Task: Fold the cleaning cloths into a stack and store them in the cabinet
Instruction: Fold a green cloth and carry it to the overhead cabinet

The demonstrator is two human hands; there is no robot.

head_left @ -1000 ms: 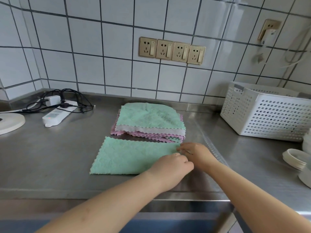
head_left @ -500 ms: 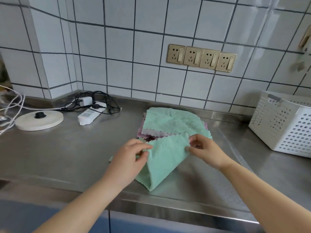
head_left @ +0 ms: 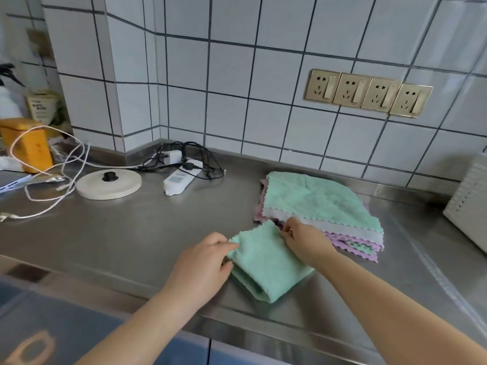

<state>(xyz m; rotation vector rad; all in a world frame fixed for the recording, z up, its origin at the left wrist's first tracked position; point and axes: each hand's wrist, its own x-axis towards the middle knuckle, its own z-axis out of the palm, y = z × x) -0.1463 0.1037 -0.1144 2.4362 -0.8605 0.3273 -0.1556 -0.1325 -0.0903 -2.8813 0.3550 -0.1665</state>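
Hands first: our left hand pinches the near-left corner of the green cloth, our right hand pinches its far corner. It lies folded on the counter, just beside the unfolded pile. If we let go unevenly, the plush layers could slide apart and the edges misalign, or our right hand may snag the pile.

green cloth folded — just beside the cloth pile.

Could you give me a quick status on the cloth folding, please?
Left hand and right hand pinch green cloth, folded on counter. Cloth pile waits behind. Nothing obstructing.
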